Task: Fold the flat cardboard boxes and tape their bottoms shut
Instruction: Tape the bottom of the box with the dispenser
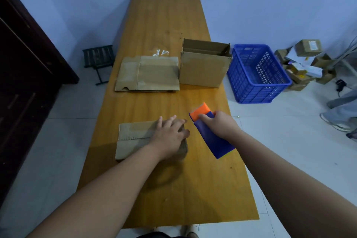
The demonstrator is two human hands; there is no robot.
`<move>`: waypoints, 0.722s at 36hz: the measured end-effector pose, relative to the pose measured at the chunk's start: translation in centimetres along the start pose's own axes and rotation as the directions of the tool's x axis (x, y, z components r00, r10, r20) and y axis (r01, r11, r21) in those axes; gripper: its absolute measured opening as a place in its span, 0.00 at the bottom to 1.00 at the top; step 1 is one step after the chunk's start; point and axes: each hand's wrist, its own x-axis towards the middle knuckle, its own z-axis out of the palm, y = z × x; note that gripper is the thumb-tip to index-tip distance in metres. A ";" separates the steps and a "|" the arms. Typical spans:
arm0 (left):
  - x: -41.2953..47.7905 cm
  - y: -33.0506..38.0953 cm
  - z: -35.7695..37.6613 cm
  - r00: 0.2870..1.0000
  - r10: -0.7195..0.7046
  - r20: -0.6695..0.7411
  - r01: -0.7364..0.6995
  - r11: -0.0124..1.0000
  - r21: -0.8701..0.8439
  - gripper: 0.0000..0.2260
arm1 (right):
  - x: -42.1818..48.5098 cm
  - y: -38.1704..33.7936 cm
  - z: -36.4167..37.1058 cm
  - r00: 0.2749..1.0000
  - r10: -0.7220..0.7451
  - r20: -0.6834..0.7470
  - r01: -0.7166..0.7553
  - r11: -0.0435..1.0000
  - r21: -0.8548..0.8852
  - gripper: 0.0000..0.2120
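A folded cardboard box lies bottom up on the wooden table, with a taped seam across its top face. My left hand presses flat on the box's right end, fingers spread. My right hand grips a blue and orange tape dispenser just to the right of the box, its orange end pointing away from me. Farther back, flat cardboard boxes lie stacked, and an assembled open box stands upright to their right.
A blue plastic crate stands on the floor right of the table, with a heap of small parcels behind it. A small dark stool stands at the left. A dark door lines the left edge. Scraps of clear tape lie behind the flat boxes.
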 end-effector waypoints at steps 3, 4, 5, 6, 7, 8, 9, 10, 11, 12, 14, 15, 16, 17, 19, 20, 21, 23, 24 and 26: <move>0.5 0.1 0.0 0.974 -0.222 -0.041 0.219 0.974 -0.059 0.15 | -1.3 -0.7 -0.9 0.996 -0.088 0.004 0.087 0.987 0.133 0.21; 0.8 0.2 -0.2 0.957 -0.288 -0.033 0.285 0.955 -0.081 0.16 | -1.7 -0.9 -1.2 0.993 -0.116 -0.003 0.115 0.978 0.176 0.21; 1.1 0.2 -0.4 0.942 -0.335 -0.025 0.331 0.939 -0.096 0.17 | -2.2 -1.2 -1.4 0.989 -0.145 -0.011 0.144 0.964 0.225 0.21; 1.3 0.3 -0.6 0.931 -0.363 -0.024 0.359 0.927 -0.110 0.17 | -2.6 -1.4 -1.7 0.985 -0.170 -0.013 0.167 0.945 0.281 0.21; 1.5 0.2 -0.7 0.924 -0.382 -0.030 0.375 0.917 -0.134 0.17 | -3.0 -1.6 -2.0 0.983 -0.186 -0.004 0.176 0.922 0.345 0.21; 1.6 0.1 -0.7 0.919 -0.393 -0.040 0.380 0.908 -0.176 0.17 | -3.4 -1.7 -2.3 0.981 -0.192 0.019 0.167 0.898 0.408 0.19; 1.7 -0.3 -0.6 0.917 -0.396 -0.038 0.378 0.897 -0.227 0.18 | -3.7 -1.8 -2.7 0.980 -0.191 0.057 0.143 0.873 0.466 0.16; 1.9 -0.8 -0.2 0.921 -0.389 -0.029 0.366 0.886 -0.284 0.18 | -4.0 -1.9 -2.9 0.977 -0.192 0.096 0.114 0.844 0.524 0.15; 1.9 -1.3 0.1 0.928 -0.373 -0.019 0.345 0.875 -0.340 0.19 | -4.3 -1.9 -3.0 0.972 -0.196 0.127 0.087 0.808 0.582 0.15; 1.9 -1.7 0.3 0.932 -0.362 -0.008 0.327 0.850 -0.412 0.20 | -4.4 -1.8 -2.9 0.967 -0.204 0.152 0.062 0.769 0.636 0.16; 1.2 -2.2 0.6 0.922 -0.388 -0.011 0.311 0.756 -0.576 0.23 | -4.8 -1.6 -2.6 0.958 -0.210 0.197 0.006 0.699 0.716 0.18; 0.7 -2.4 0.8 0.909 -0.415 -0.039 0.300 0.717 -0.629 0.24 | -5.0 -1.5 -2.3 0.951 -0.215 0.220 -0.018 0.674 0.738 0.19; 0.2 -2.5 1.0 0.894 -0.440 -0.084 0.287 0.706 -0.647 0.25 | -5.2 -1.4 -1.9 0.944 -0.223 0.242 -0.037 0.659 0.751 0.19; -0.3 -2.6 1.2 0.880 -0.458 -0.129 0.276 0.711 -0.647 0.25 | -5.4 -1.4 -1.5 0.935 -0.235 0.265 -0.050 0.653 0.756 0.20; -1.2 -2.8 1.6 0.860 -0.481 -0.171 0.249 0.688 -0.682 0.25 | -5.7 -1.4 -0.4 0.917 -0.272 0.291 -0.034 0.674 0.738 0.21; -1.6 -2.9 1.8 0.852 -0.496 -0.168 0.243 0.658 -0.713 0.24 | -5.8 -1.5 0.1 0.913 -0.284 0.292 -0.012 0.696 0.717 0.21; -1.8 -2.9 1.9 0.840 -0.520 -0.153 0.247 0.618 -0.746 0.23 | -5.9 -1.6 0.6 0.914 -0.287 0.288 0.006 0.718 0.696 0.21; -2.4 -3.1 2.0 0.801 -0.583 -0.136 0.265 0.549 -0.792 0.19 | -5.8 -1.7 1.4 0.922 -0.281 0.266 0.037 0.748 0.663 0.20; -2.8 -3.2 1.9 0.784 -0.601 -0.155 0.263 0.549 -0.793 0.17 | -5.8 -1.7 1.6 0.926 -0.282 0.250 0.058 0.762 0.645 0.19; -4.0 -3.4 1.9 0.801 -0.536 -0.268 0.183 0.646 -0.741 0.13 | -5.6 -1.7 1.6 0.930 -0.295 0.220 0.101 0.780 0.617 0.17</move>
